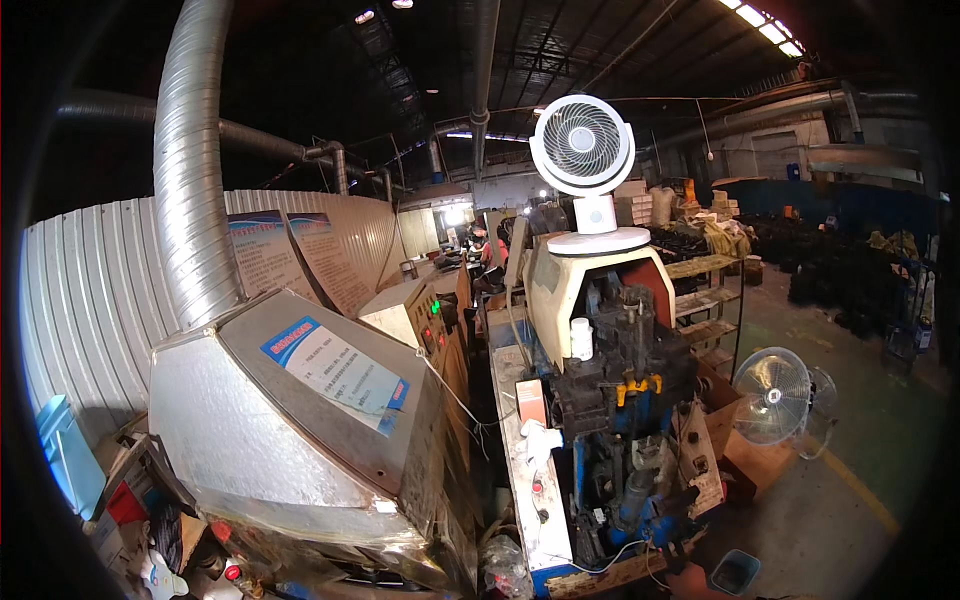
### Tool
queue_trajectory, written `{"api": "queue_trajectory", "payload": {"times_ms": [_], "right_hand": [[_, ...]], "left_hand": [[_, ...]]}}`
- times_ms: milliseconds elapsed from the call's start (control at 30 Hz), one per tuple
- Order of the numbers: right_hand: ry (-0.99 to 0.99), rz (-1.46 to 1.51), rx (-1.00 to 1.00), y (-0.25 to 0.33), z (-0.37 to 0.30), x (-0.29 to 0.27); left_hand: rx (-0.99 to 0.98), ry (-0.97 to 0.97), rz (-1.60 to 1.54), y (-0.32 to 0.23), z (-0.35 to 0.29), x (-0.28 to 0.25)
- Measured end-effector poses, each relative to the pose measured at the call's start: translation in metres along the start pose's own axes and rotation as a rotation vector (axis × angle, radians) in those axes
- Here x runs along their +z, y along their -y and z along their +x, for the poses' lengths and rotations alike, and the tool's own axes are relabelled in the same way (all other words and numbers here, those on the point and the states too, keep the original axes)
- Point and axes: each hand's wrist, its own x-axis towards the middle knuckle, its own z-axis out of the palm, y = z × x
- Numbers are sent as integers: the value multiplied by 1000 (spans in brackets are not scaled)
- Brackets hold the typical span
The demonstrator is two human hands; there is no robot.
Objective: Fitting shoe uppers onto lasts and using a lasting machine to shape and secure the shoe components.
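Note:
My left hand is not in view. At the lower edge, a dim reddish-brown shape [688, 581] may be part of my right hand; its fingers cannot be made out. Just above it stands a dark, greasy machine [630, 440] with blue parts and a yellow fitting [638, 387]. A white bottle [581, 339] stands on the machine. Along its left side runs a pale panel [530, 490] with a red button, a crumpled white cloth [540, 442] and an orange-and-white box [531, 402].
A metal hood [270, 430] with a silver duct [190, 170] fills the left. A white fan [583, 145] tops the machine's cream housing [548, 300]. Right are a shelf rack [708, 298], a second fan [772, 396], cartons [760, 465] and a small bin [735, 571]. A person [492, 250] is farther back.

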Motion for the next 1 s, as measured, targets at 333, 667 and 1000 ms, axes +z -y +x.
{"api": "queue_trajectory", "payload": {"times_ms": [333,667,1000], "right_hand": [[39,58,-62,22,-20,-20],[72,47,-4,38,-28,-29],[64,62,-107,14,-12,-13]], "left_hand": [[19,-3,176,-1,-3,-7],[155,-216,370,3,0,6],[106,-61,314,1,-2,-1]]}}
